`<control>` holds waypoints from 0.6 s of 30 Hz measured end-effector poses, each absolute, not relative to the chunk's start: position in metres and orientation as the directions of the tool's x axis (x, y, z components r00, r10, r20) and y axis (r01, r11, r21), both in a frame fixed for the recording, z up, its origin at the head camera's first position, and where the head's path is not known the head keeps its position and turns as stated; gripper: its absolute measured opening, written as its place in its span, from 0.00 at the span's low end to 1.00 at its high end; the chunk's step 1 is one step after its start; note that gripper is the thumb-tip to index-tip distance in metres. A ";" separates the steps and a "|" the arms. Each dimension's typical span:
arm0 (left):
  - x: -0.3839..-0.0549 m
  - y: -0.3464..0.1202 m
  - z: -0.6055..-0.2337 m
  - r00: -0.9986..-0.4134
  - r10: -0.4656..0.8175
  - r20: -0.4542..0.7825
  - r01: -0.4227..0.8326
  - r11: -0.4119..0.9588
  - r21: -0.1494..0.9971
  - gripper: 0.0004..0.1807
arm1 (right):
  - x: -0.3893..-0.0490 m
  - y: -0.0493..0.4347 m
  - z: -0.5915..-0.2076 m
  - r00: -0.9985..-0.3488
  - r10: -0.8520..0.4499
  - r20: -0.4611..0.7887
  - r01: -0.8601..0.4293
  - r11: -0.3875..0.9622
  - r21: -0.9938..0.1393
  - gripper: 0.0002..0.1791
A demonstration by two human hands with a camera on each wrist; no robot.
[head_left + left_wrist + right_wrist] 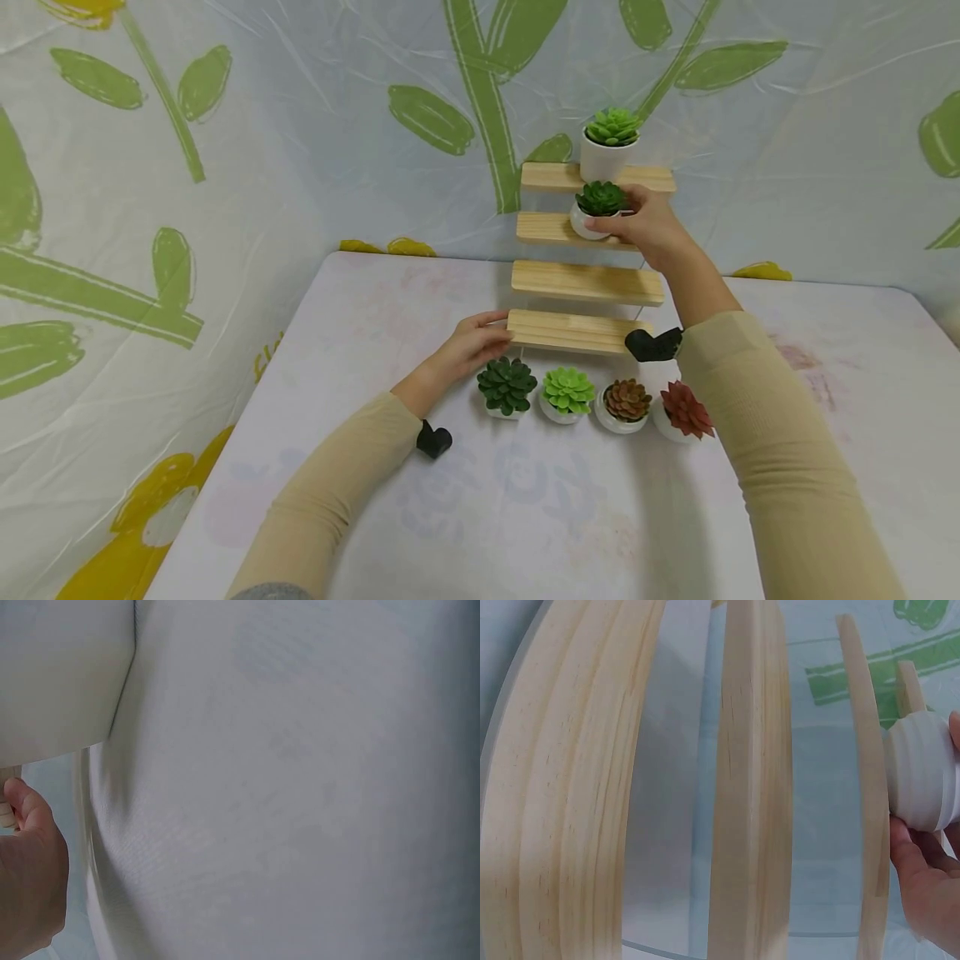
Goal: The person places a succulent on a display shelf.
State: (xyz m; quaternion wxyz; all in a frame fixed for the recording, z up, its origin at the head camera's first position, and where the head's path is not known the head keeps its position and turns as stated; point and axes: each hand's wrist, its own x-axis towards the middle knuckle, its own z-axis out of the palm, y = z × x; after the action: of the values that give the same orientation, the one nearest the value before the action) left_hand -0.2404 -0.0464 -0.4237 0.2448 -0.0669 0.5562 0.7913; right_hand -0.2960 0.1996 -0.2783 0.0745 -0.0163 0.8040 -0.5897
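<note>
In the head view my right hand [651,225] grips a white pot with a dark green succulent [600,198] at the second-highest shelf of a wooden tiered plant stand [585,283]. From the right wrist, the ribbed white pot [919,772] appears between thumb and fingers, against or just over that shelf. My left hand [471,343] holds the left end of the lowest shelf; the left wrist view shows its thumb on the wood [7,817]. On the top shelf stands a taller white pot with a bright green succulent [606,158].
Before the stand, a dark green succulent [507,387], a bright green one [567,393], a brown one [626,403] and a red one [684,412] stand in white pots on the white table [525,517]. Leaf-printed sheeting [322,125] hangs behind.
</note>
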 end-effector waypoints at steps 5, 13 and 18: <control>-0.241 -0.046 -0.424 -0.872 0.311 -0.377 -0.460 -0.262 0.848 0.29 | -0.297 0.198 -0.280 -0.991 -0.100 -0.092 0.059 0.294 -0.954 0.39; -0.241 -0.046 -0.423 -0.875 0.313 -0.370 -0.455 -0.266 0.850 0.29 | -0.297 0.197 -0.280 -0.991 -0.100 -0.084 0.052 0.288 -0.956 0.39; -0.240 -0.046 -0.425 -0.876 0.309 -0.371 -0.453 -0.263 0.852 0.29 | -0.297 0.199 -0.282 -0.991 -0.102 -0.083 0.051 0.285 -0.957 0.38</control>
State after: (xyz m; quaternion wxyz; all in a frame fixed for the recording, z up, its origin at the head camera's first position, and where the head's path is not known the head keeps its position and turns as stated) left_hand -0.2403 -0.0455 -0.4245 0.2408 -0.0645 0.5574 0.7919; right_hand -0.2975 0.1987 -0.2824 0.0638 -0.0161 0.7991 -0.5976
